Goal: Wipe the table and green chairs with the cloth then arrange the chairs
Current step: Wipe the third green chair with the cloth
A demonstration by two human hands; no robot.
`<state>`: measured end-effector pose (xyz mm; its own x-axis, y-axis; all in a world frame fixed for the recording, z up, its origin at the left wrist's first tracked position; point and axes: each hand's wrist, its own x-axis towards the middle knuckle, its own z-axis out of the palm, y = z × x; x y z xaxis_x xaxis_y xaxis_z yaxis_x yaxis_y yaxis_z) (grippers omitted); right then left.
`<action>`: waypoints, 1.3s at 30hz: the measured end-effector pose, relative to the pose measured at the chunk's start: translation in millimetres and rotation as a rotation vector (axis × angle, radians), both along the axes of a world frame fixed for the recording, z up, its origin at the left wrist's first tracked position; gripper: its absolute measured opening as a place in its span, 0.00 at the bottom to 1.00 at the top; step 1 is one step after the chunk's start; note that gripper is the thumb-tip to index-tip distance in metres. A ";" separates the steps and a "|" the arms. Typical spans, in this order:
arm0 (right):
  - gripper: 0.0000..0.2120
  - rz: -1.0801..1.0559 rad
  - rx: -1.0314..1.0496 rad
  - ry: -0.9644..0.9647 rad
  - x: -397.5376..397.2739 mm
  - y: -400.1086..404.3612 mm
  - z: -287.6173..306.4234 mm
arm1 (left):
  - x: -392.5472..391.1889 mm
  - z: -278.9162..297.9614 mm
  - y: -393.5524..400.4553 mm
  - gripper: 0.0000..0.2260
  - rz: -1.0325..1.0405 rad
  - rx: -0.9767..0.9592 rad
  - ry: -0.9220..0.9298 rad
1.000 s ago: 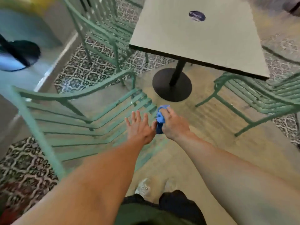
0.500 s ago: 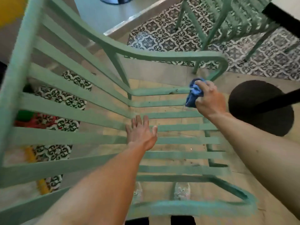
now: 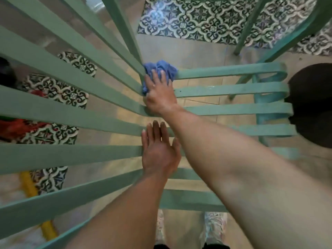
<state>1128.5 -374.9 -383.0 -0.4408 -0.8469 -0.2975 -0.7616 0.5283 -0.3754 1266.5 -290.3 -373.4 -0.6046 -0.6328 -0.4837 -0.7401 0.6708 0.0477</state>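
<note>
Green metal slats filled the head view: the chair (image 3: 233,90) lay right under the person, its seat bars running toward the right edge of the frame and its back bars fanning out to the left. At upper centre the right hand (image 3: 159,95) pressed the blue cloth (image 3: 161,71) down where seat met back, fingers spread flat over the bunched fabric rather than wrapped round it. The left hand (image 3: 158,151) hovered just below, released, fingers straight and together, gripping nothing; whether it touched a slat I could not tell.

To my eye this was the chair-wiping step, with arranging yet to come. Doing it well would mean running the cloth along each slat in turn and keeping it wadded under the palm, since the gaps between bars could catch loose folds or fingertips. The crook of the bend looked a likely place for grime.

Room was tight. A second chair's legs (image 3: 248,29) stood at upper right, and a dark round table base (image 3: 312,105) sat just beyond the seat's front edge at right. Patterned floor tiles (image 3: 197,20) showed between.
</note>
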 end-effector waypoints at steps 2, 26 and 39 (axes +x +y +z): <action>0.29 0.015 0.008 0.002 -0.1 1.1 -1.0 | -0.4 0.5 -0.5 0.31 0.015 0.012 0.004; 0.24 -0.012 -0.028 0.207 -35.0 122.1 11.0 | -0.8 3.1 -1.3 0.31 0.041 0.019 0.030; 0.14 -0.817 -0.143 0.250 -81.8 217.5 16.8 | 6.2 -9.1 -1.2 0.32 -0.017 -0.009 0.052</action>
<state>1046.8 -157.4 -366.2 -0.9659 -0.2578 -0.0260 -0.2325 0.9066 -0.3523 1272.7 -291.4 -382.5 -0.6396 -0.6263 -0.4457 -0.7251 0.6840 0.0794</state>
